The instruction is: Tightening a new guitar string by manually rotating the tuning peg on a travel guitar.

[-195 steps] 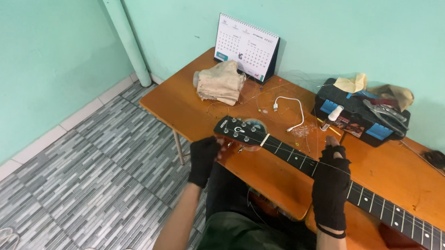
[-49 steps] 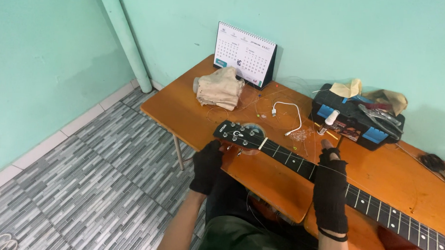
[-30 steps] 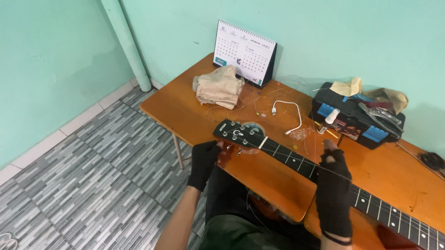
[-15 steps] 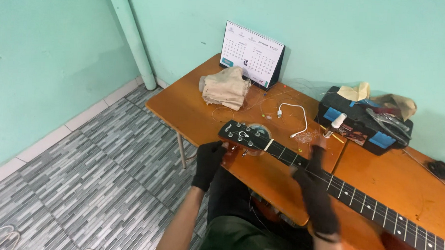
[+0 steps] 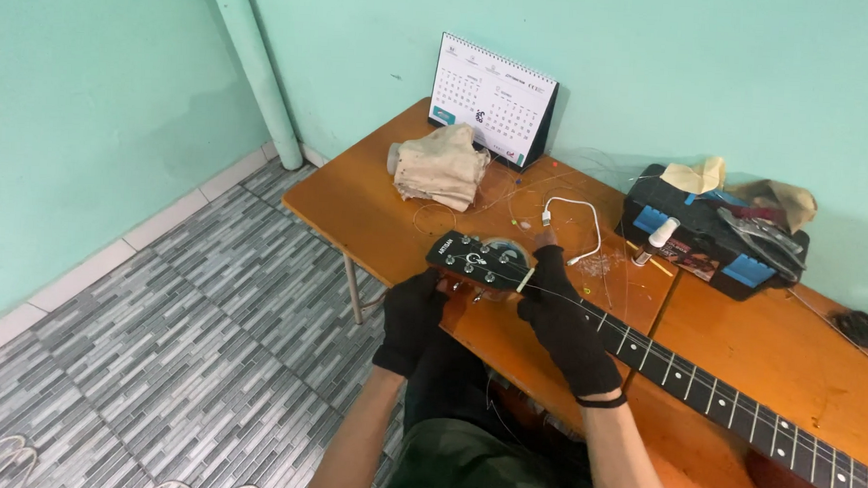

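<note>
- In the lower middle of the frame, the left hand (image 5: 413, 314) in a black glove is closed on the near edge of the guitar head (image 5: 479, 264); it has stayed there the whole time.
- Just right of it, the right hand (image 5: 561, 316) has slid up the guitar neck (image 5: 739, 409) to the head; half a second ago it sat lower on the neck; its fingers curl over the strings, but I cannot tell if they pinch one.
- So the work is now at the tuning pegs.
- Farther up sit a folded cloth (image 5: 444, 166), a desk calendar (image 5: 494, 100) and a white cable (image 5: 572, 221); at the upper right is a black toolbox (image 5: 712, 244); all on the orange table (image 5: 358, 207).
</note>
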